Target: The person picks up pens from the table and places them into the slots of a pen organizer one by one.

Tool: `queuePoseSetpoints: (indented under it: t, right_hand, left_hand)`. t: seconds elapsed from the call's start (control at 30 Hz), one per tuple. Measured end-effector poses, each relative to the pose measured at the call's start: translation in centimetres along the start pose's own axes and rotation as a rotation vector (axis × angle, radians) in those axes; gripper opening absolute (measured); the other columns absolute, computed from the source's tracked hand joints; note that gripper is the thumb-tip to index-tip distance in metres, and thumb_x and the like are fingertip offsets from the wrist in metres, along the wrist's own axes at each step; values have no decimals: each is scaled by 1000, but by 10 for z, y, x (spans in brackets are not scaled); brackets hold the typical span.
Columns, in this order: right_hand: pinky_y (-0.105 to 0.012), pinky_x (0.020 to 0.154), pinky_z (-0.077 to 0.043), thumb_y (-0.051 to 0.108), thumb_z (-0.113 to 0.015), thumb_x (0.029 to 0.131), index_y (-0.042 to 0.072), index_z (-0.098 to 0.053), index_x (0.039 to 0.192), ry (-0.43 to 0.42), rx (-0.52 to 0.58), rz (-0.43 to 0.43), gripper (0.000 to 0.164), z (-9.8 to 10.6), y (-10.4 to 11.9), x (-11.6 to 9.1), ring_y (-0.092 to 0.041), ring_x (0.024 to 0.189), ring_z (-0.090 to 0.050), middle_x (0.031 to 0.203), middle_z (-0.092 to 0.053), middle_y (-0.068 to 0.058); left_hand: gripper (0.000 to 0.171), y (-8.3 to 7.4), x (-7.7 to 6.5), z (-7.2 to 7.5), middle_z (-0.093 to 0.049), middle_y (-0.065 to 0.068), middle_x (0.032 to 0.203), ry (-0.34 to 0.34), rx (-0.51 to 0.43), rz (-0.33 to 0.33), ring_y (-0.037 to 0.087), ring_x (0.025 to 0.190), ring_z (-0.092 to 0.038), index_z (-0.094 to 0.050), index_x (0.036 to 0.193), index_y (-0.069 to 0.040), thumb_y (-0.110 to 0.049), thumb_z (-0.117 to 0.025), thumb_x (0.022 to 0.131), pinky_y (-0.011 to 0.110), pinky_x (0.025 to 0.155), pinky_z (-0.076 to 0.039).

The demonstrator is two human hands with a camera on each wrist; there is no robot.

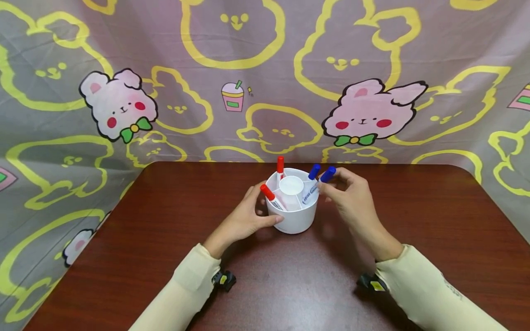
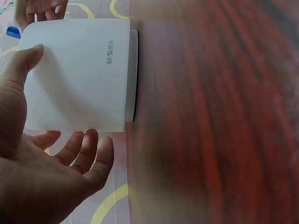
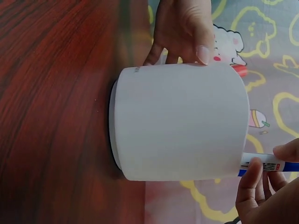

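A round white pen holder with several compartments stands on the table. My left hand holds its left side, with the thumb on the front wall and the fingers along the far side. In my right hand, a blue-capped marker is pinched between thumb and fingers at the right rim, its lower end inside the holder. Beside it, a second blue-capped marker leans in the right compartment. One red-capped marker stands at the back, and another red-capped marker tilts left at the front left.
The holder rests on a dark reddish-brown wooden table. Behind the table's far edge hangs a curtain printed with cartoon rabbits and yellow outlines. Dark straps with small devices sit at both wrists, by the cream sleeves.
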State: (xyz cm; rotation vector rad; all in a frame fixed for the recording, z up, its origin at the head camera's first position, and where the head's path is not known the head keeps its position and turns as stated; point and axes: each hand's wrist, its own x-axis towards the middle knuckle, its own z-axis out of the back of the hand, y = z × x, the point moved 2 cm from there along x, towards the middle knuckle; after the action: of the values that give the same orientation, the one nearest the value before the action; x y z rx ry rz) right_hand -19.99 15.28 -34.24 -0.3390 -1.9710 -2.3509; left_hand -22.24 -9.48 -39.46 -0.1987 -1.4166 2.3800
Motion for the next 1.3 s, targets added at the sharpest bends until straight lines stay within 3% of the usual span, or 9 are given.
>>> queuePoseSetpoints:
  t: [0.17, 0.33, 0.57, 0.8, 0.93, 1.3]
  right_hand:
    - [-22, 62, -54, 7, -76, 94, -7, -68, 112, 11, -38, -72, 24, -3, -5, 2, -10, 69, -59, 77, -64, 8]
    - [-22, 58, -49, 8, -77, 94, -6, -67, 114, 12, -68, -84, 27, -4, -6, 1, -12, 71, -56, 79, -62, 3]
    - [-21, 67, -51, 8, -78, 93, -3, -70, 112, 19, -122, -39, 23, -7, -13, -1, -16, 87, -60, 95, -67, -5]
    - [-19, 67, -48, 4, -78, 91, -4, -74, 108, -3, -145, 75, 19, -11, -17, -4, -13, 85, -57, 100, -65, -12]
    - [-16, 71, -46, 1, -78, 90, -6, -75, 107, -28, -122, 96, 18, -13, -19, -5, -13, 88, -56, 109, -63, -12]
    - [-17, 71, -47, 2, -78, 91, -6, -74, 111, -34, -86, -1, 21, -13, -26, -5, -11, 89, -56, 109, -61, -14]
  left_hand:
    - [92, 3, 1, 0, -46, 17, 128, 1, 3, -12, 27, 111, -53, -36, 160, -13, -21, -88, 85, 40, 94, -53]
    - [93, 3, 1, 1, -47, 16, 127, 4, 7, -2, 26, 112, -53, -34, 160, -13, -23, -88, 85, 38, 93, -54]
    - [94, 1, 0, 0, -47, 14, 127, 0, 16, 18, 25, 112, -53, -33, 161, -15, -23, -88, 85, 37, 93, -53]
    - [94, -1, 0, 0, -47, 16, 127, 7, 12, 10, 27, 113, -53, -33, 162, -15, -23, -87, 86, 40, 94, -54]
    - [94, -1, 0, 1, -47, 15, 129, 16, 9, 2, 26, 113, -52, -32, 163, -16, -22, -87, 86, 35, 90, -54]
    - [92, 2, 2, 1, -46, 14, 127, 22, 1, -5, 25, 113, -51, -33, 161, -18, -21, -87, 86, 32, 88, -52]
